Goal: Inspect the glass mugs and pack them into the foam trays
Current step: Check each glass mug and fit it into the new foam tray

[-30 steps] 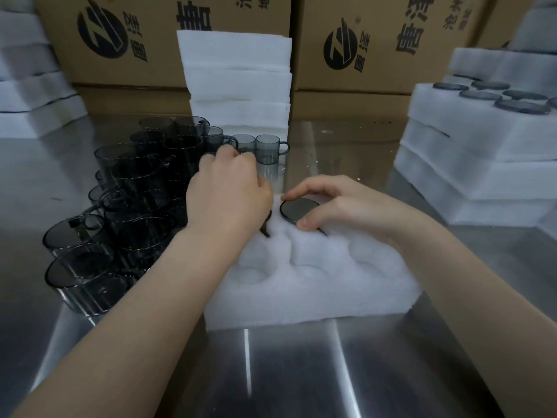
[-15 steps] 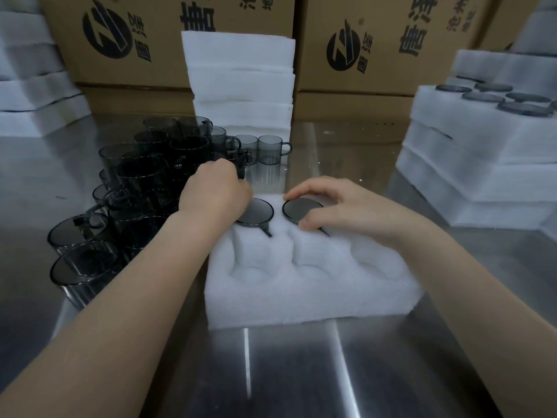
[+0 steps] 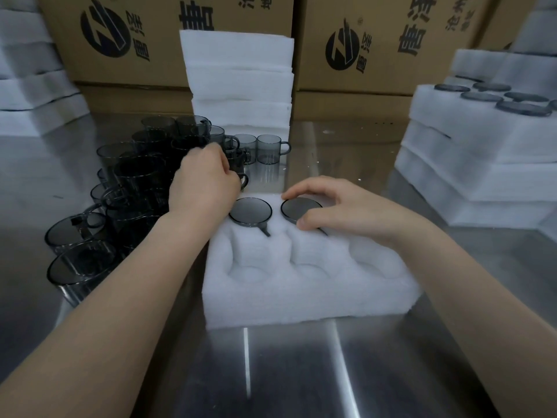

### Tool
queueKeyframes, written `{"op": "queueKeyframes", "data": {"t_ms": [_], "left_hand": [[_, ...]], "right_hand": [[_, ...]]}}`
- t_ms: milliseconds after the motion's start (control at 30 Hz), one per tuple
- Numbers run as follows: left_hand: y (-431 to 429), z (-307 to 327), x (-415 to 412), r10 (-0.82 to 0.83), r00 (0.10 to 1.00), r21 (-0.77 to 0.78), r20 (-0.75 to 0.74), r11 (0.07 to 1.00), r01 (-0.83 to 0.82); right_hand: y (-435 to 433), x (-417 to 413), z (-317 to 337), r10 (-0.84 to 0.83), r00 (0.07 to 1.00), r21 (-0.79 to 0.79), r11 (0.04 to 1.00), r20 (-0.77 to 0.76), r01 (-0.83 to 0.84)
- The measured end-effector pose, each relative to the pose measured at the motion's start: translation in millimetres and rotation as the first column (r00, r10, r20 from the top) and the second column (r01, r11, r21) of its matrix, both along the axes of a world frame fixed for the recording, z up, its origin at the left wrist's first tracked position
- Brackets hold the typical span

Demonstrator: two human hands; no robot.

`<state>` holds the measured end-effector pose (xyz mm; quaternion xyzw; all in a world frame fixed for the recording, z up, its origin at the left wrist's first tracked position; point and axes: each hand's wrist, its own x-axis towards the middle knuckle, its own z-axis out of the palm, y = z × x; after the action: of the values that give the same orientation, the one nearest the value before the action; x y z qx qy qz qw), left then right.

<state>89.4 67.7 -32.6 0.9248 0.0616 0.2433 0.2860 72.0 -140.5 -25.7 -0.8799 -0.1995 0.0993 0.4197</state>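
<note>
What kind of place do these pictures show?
Probably a packing station in a factory or warehouse: printed cardboard cartons behind, stacks of foam trays, and many identical glass mugs on a steel table.

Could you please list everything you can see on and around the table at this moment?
White foam tray: one, white, table centre; near-row pockets empty.
Smoky grey glass mugs seated in it: two, grey, far row.
Loose grey glass mugs: many, uncountable, grey, table left.
Plain foam tray stack: one, white, behind centre.
Packed foam tray stack: one, white, right; grey mugs on top.
Further foam stacks: white, far left, count unclear.
Brown cardboard boxes: at least two, black print, at back.
Steel table: one, silver, underneath everything.
Left hand: one, at the loose mugs, fingers curled; grip unclear.
Right hand: one, fingers pinch the right seated mug by its rim.
</note>
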Motion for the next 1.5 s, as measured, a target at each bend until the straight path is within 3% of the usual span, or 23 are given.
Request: {"op": "queueKeyframes", "data": {"t_ms": [100,233,367,533,933,1033,1133,1233,1400,1500], "left_hand": [[0.2,5.7,-2.4,0.07,0.99,0.107,0.119,0.991,-0.083],[6.0,14.1,1.9,0.125,0.989,0.214,0.082,0.967,-0.14],[8.6,18.0,9.2,0.13,0.991,0.146,-0.042,0.982,-0.122],[7.1,18.4,11.3,0.148,0.988,0.139,-0.048,0.98,-0.14],[4.3,20.2,2.4,0.138,0.981,0.153,0.135,0.975,-0.158],[0.3,25.5,-5.7,0.006,0.96,0.149,0.28,0.988,-0.05],[-9.7,28.3,-16.8,-0.188,0.905,0.082,0.381,0.982,0.169],[-20.3,28.3,-28.8,-0.394,0.837,0.017,0.379,0.907,0.42],[-22.6,7.1,-32.1,-0.562,0.786,0.077,0.259,0.823,0.563],[-19.5,0.2,-30.2,-0.569,0.769,0.103,0.293,0.818,0.566]], "right_hand": [[-0.4,0.2,-0.2,0.0,1.0,-0.023,1.0,0.012,0.001],[0.0,0.6,-1.2,-0.003,1.0,-0.019,1.0,0.015,0.003],[-0.1,1.2,-1.6,-0.008,1.0,-0.029,1.0,0.026,0.009],[-0.3,0.9,-2.2,-0.006,0.999,-0.029,1.0,0.036,0.007],[-2.0,2.4,-5.1,0.018,0.999,-0.034,0.999,0.039,-0.016],[-2.2,2.8,-5.0,0.017,0.995,0.079,0.997,0.101,-0.025],[-3.3,6.5,-3.3,-0.152,0.977,0.345,0.934,0.151,0.092],[-7.5,12.0,-1.0,-0.23,0.973,0.542,0.821,0.033,0.176],[-1.8,6.9,-0.8,-0.083,0.994,0.516,0.856,0.078,0.031],[-1.8,5.4,1.6,-0.088,0.996,0.612,0.789,0.028,0.053]]}}
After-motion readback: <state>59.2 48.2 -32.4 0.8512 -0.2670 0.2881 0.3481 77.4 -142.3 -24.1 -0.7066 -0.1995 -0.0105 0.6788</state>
